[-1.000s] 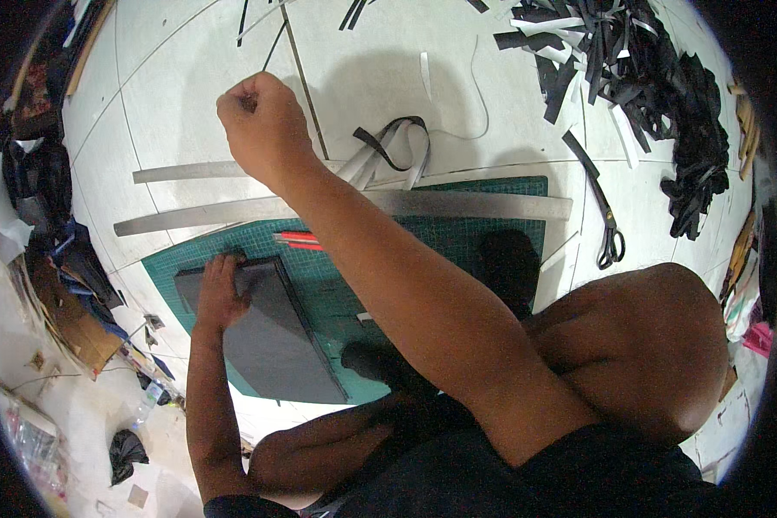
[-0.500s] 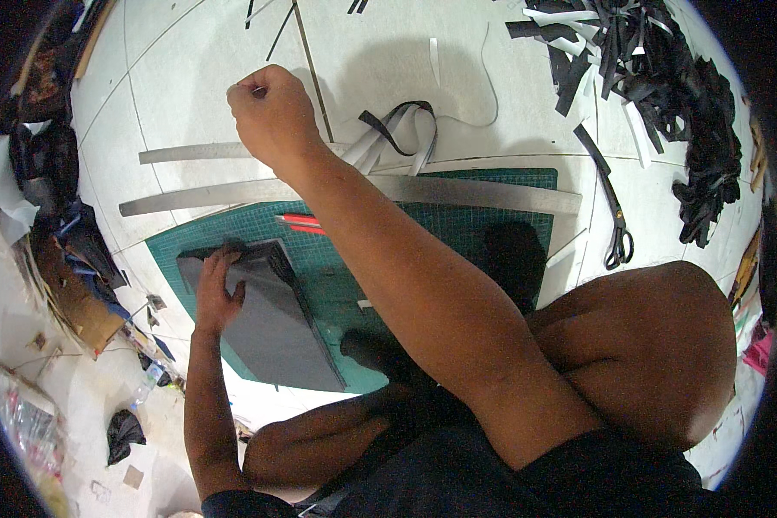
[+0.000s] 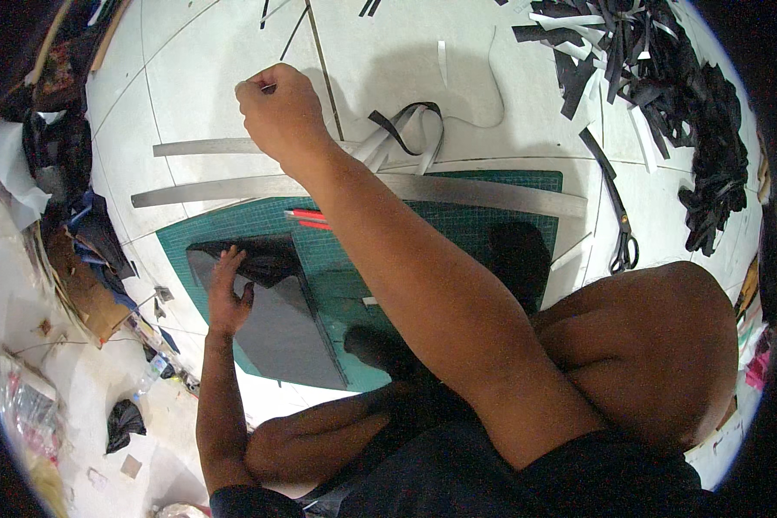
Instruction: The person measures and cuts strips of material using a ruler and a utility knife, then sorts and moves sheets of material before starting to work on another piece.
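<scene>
My left hand [image 3: 230, 293] lies open, fingers stretched, on the far left part of a dark grey stack of sheet material [image 3: 293, 341], which looks like fabric. A darker patch shows at the stack's far end, beside my fingertips. Under the stack is a green cutting mat [image 3: 367, 233]. Farther off, my right hand [image 3: 289, 112] is raised in a closed fist beyond the mat. A small pale bit shows at its curled fingers; what it holds, if anything, I cannot make out. Red-handled cutters [image 3: 309, 219] lie on the mat, beside my right forearm.
Two metal rulers, one [image 3: 492, 193] across the mat's far edge and another [image 3: 203, 148] beyond it, lie on the tiled floor. Looped strips [image 3: 432, 129] lie behind them. Black scissors [image 3: 623, 250] and a heap of black and white strips [image 3: 708, 147] are at the right.
The whole view has shifted slightly. The dark patch at the stack's far end now looks larger, with the stack's upper surface altered there. My right fist stays raised; my left hand stays on the stack.
</scene>
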Tool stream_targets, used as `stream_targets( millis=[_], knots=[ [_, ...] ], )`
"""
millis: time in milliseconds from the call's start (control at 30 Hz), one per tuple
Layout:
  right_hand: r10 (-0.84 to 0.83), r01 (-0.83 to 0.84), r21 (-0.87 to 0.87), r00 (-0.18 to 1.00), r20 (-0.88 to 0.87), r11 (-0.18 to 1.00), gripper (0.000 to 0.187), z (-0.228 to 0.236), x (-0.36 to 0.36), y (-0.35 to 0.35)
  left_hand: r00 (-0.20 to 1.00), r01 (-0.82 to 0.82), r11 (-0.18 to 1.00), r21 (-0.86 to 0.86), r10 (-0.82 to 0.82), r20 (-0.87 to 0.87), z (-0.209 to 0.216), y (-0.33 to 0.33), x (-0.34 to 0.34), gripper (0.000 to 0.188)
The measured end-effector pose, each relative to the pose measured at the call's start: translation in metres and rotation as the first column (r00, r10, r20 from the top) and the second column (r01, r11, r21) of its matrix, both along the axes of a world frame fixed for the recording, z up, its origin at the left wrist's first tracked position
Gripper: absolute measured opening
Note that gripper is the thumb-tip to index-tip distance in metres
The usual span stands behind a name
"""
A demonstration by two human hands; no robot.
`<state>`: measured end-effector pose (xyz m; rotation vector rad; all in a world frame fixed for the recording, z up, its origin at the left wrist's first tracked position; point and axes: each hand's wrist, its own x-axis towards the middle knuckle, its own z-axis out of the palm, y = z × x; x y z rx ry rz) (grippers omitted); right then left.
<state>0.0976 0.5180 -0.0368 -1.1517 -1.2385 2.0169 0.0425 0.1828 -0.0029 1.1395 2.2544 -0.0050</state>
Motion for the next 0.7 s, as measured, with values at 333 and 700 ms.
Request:
stream_targets(
  millis=[333,700],
  knots=[
    [0.009,-0.011,-0.099,1.0,-0.017,0.995,0.025,0.0063,0.0035,0.0041,1.0,-0.025,0.999,-0.024,0.025,0.002,-0.0016,0.0087,0.003,0.072],
    [-0.006,0.001,-0.079,0.998,-0.06,0.997,0.027,0.0007,0.0005,0.0036,1.0,-0.012,1.0,-0.02,0.012,-0.012,-0.0052,0.0034,0.0015,0.077]
  ],
)
